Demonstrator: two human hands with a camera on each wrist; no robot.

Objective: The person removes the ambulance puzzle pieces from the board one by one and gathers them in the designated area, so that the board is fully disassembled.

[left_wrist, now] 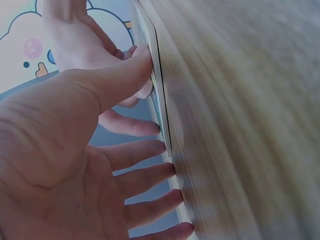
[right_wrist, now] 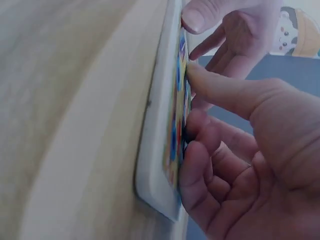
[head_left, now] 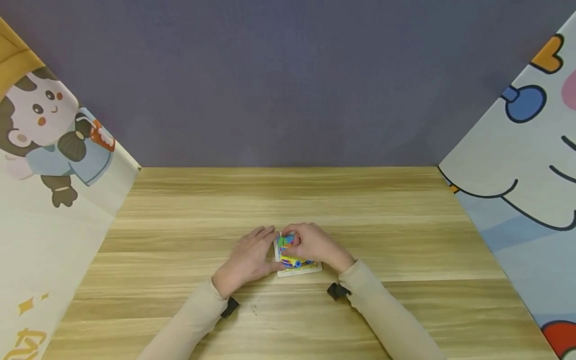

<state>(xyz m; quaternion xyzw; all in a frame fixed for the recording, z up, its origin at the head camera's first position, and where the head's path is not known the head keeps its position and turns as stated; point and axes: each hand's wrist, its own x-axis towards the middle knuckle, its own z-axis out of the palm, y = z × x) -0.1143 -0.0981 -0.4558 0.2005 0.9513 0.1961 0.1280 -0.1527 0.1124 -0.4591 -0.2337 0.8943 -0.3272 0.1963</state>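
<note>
A small flat board (head_left: 299, 271) with a pale border and a bright picture of a yellow vehicle with blue wheels lies on the table. My left hand (head_left: 248, 255) is at its left side, the thumb resting on the lower left border; in the left wrist view its spread fingers (left_wrist: 150, 172) touch the far side and tabletop. Over the picture, my right hand (head_left: 312, 245) bends its thumb and index finger onto the surface, tips apart. Its other fingers (right_wrist: 195, 165) are curled against the board in the right wrist view. Whether a loose piece is pinched there is hidden.
The wood-grain table (head_left: 382, 210) meets a grey-blue panel (head_left: 288, 90) at the back. Cartoon-printed walls stand at the left (head_left: 58, 225) and right (head_left: 504, 155). Both forearms wear pale sleeves, with a dark strap piece (head_left: 338, 291) at the right wrist.
</note>
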